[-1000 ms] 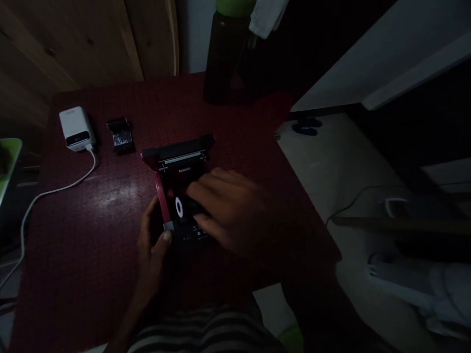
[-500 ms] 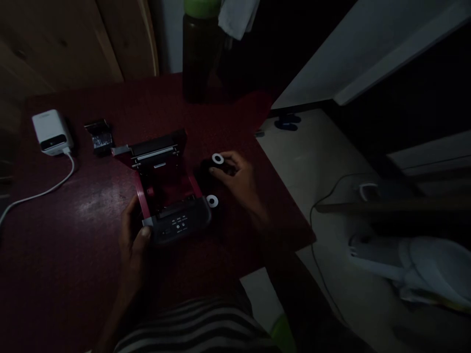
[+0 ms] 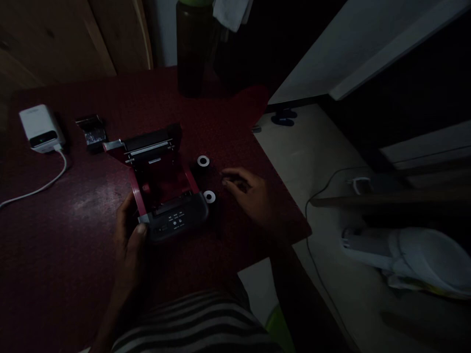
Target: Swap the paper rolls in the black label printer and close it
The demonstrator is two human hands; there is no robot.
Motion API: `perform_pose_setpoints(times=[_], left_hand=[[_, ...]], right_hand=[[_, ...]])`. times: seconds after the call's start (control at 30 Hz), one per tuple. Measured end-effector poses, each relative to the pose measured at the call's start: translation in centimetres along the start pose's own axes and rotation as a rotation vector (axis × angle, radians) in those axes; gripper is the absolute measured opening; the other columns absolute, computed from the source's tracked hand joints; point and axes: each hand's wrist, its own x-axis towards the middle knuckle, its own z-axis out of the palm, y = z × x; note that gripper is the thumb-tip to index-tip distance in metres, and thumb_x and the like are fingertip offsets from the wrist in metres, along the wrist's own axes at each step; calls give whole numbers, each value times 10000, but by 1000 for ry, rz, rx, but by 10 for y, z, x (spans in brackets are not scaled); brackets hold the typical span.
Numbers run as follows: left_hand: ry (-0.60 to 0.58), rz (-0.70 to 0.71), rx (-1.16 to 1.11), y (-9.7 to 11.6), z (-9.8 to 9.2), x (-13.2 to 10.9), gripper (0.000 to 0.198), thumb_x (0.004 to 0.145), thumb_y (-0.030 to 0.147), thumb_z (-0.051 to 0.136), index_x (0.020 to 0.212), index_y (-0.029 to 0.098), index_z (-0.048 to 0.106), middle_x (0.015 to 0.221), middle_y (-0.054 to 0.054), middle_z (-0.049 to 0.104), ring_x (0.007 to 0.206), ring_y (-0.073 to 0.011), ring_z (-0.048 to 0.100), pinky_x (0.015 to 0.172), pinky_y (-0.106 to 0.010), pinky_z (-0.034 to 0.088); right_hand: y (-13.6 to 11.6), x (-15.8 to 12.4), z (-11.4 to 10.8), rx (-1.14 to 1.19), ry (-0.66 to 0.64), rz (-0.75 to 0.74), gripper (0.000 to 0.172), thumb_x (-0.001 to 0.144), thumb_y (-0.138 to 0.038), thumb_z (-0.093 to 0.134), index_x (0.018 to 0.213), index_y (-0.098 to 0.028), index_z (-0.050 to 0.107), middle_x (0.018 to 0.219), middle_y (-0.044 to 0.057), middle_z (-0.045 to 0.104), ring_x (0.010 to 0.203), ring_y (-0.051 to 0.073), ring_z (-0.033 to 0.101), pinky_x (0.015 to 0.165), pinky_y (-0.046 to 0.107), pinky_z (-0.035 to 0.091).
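Observation:
A small dark portable printer [image 3: 174, 220] with a red inside stands on the table, its lid [image 3: 150, 147] raised. My left hand [image 3: 128, 235] grips its left side, thumb on the front corner and fingers along the outer wall. Right of the printer are two dark spools with white ring ends: a far spool [image 3: 203, 161] and a near spool [image 3: 209, 197] close to the printer's front right corner. My right hand [image 3: 246, 191] hovers to the right of both, fingers curled and slightly apart, holding nothing. The bay inside the printer looks dark, with little detail.
On the dark red table [image 3: 73, 235] lie a white power bank [image 3: 41, 126] with a cable and a small black part [image 3: 93, 132]. A tall dark bottle [image 3: 191, 54] stands at the back. Slippers [image 3: 284, 117] and a cord [image 3: 311, 235] are on the floor right of the table edge.
My right hand has let go of the far spool and drawn back right and slightly down. That spool now stands a bit further left in the picture. The whole view has shifted slightly.

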Motion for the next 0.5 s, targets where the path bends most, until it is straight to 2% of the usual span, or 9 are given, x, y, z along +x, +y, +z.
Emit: perform_pose_setpoints(times=[0.07,0.1,0.2,0.33,0.4,0.5], left_hand=[[-3,-20,4,0,0,-1,645,1076,608,750,1682,403,667,1712,-47,638,1573,-376,591,1296,-522,504],[5,-25,5,0,0,-1,644,1072,609,755,1678,410,669,1716,-37,634,1592,-374,572,1311,-513,482],[15,-33,-4,-1,-1,-1,656,1069,617,753,1684,412,656,1716,-35,634,1612,-379,555,1328,-517,457],[-14,-34,-3,-1,-2,1,673,1058,628,768,1682,403,656,1739,-43,613,1630,-383,545,1325,-518,464],[-16,-36,-8,-1,-2,1,688,1047,634,781,1681,399,657,1733,-50,620,1618,-389,560,1326,-530,471],[-16,-40,-19,-4,-3,1,690,1057,630,773,1694,398,643,1736,-58,621,1622,-393,562,1349,-557,458]], right_hand=[[-5,-18,-6,-27,-70,-8,281,957,-274,782,1225,-261,865,1212,75,885,991,235,793,935,429,655],[-7,-25,-4,-42,-116,-16,341,934,-239,800,1268,-264,864,1251,78,883,988,229,792,932,423,660],[-6,-32,11,-46,-191,-38,493,874,-131,814,1344,-272,849,1339,91,877,1094,248,821,1005,444,674],[-5,-29,24,-16,-172,-29,348,917,-108,758,1213,-260,860,1285,86,898,1249,274,838,1137,475,654],[-13,-28,16,5,-165,-6,317,930,-141,773,1214,-261,846,1264,77,901,1225,273,848,1119,474,667],[-42,-30,-9,88,-167,20,334,932,-205,830,1257,-279,839,1263,53,896,1224,272,844,1101,469,674]])
